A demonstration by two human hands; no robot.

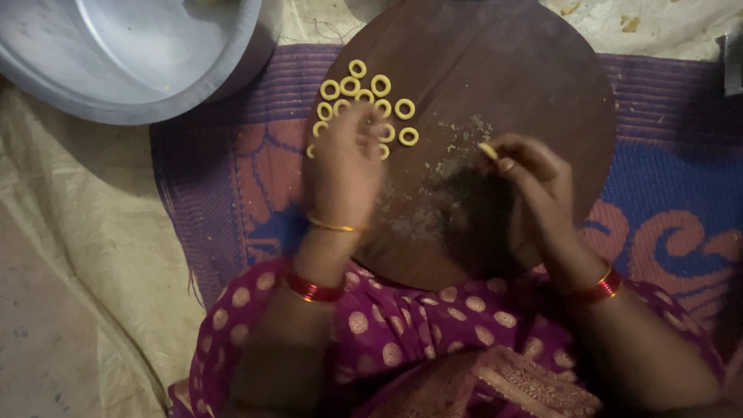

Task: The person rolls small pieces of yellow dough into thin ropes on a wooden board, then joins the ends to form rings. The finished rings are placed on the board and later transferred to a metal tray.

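**Dough strip pinched over the round board**

The right hand [534, 186] pinches a short yellow dough strip [487, 150] in a narrow fingertip grip; its long axis slants up-left from the grip. The left hand [347, 159], fingers loosely curled, rests over the cluster of dough rings [371, 97] left of that grip, on the wooden board [526, 77].
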